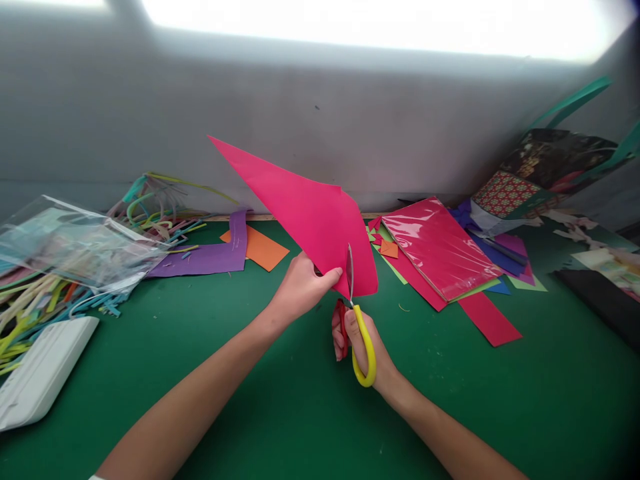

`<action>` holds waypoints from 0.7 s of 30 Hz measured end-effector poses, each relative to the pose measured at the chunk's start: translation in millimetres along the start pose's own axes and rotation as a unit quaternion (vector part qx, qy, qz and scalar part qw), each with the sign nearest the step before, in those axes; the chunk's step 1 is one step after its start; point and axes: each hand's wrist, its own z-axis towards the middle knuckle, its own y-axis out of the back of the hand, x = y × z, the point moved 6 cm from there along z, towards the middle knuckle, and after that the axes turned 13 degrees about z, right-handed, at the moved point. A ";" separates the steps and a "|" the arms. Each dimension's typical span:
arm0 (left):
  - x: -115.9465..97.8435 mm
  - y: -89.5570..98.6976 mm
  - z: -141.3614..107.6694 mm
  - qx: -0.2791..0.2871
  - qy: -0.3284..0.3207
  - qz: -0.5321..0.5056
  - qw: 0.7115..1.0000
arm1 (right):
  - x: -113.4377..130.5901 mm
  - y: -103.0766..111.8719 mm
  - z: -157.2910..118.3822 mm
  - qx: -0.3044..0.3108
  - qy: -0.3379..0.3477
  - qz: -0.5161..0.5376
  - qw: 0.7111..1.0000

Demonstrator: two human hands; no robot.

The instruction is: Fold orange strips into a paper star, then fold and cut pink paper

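My left hand (305, 287) pinches a large sheet of pink paper (315, 213) near its lower edge, thumb on top, and holds it up above the table. The sheet slants, with a long pointed corner reaching to the upper left. In my right hand (373, 347) is a pair of scissors (364, 347) with one yellow and one red handle loop. One blade lies in front of the paper at its lower edge, just right of my left thumb. The other blade is hidden behind the sheet.
Purple paper (200, 259) and orange paper (265, 248) lie at the back left, beside strips and a clear plastic sleeve (75, 237). A white device (45, 367) sits at far left. Back right holds a plastic-wrapped red paper pack (440, 247), small folded pieces (389, 249) and a patterned bag (515, 190).
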 end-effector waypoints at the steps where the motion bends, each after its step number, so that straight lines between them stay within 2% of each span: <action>1: 0.0 0.2 0.0 -0.001 0.000 0.002 1.000 | 0.0 -0.1 -0.1 0.001 0.000 0.002 1.000; 14: 1.0 -2.3 -0.6 0.017 0.023 -0.008 1.000 | 2.2 -1.5 -0.6 0.001 0.011 0.003 1.000; 21: 2.1 -8.7 -1.7 0.014 0.036 -0.062 0.997 | 4.9 -4.8 0.2 0.005 0.013 0.011 1.000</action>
